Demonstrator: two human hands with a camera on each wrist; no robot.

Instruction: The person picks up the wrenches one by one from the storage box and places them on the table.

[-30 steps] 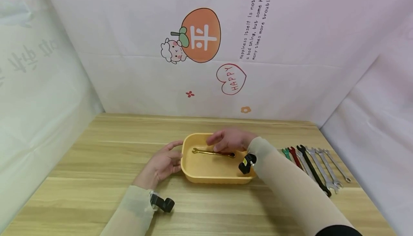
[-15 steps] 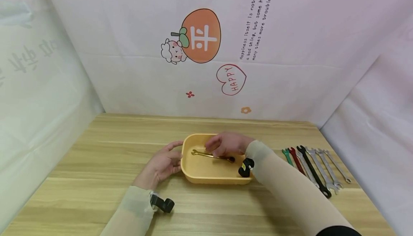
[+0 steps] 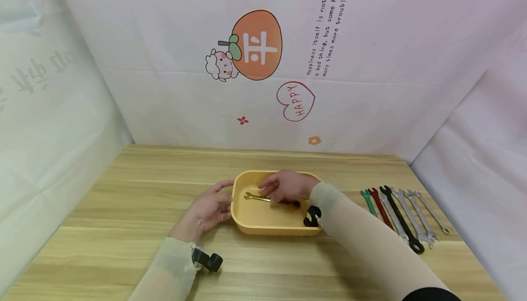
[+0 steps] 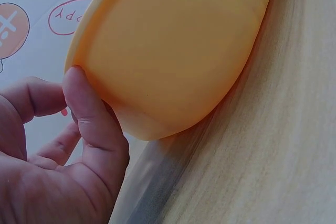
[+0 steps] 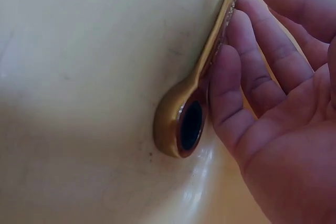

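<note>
A shallow yellow plastic tray (image 3: 263,221) stands on the wooden table. My left hand (image 3: 210,209) touches its left end from outside, index finger stretched toward the far corner. In the left wrist view, a fingertip (image 4: 77,77) meets the tray's rim. A gold combination wrench (image 3: 256,196) lies crosswise in the tray, open end left and ring end right. My right hand (image 3: 291,185) reaches in over it and pinches its handle, covering the middle. In the right wrist view, the ring end (image 5: 168,121) shows, with several fingers against the handle.
Right of the tray, several wrenches lie in a slanted row: a green wrench (image 3: 368,201), a red wrench (image 3: 381,207), a black wrench (image 3: 401,218) and silver wrenches (image 3: 432,212). A printed white sheet (image 3: 164,86) hangs behind the table.
My right hand has shifted slightly left, and the gold wrench has moved a little toward me within the tray. My left hand and the tray have hardly moved.
</note>
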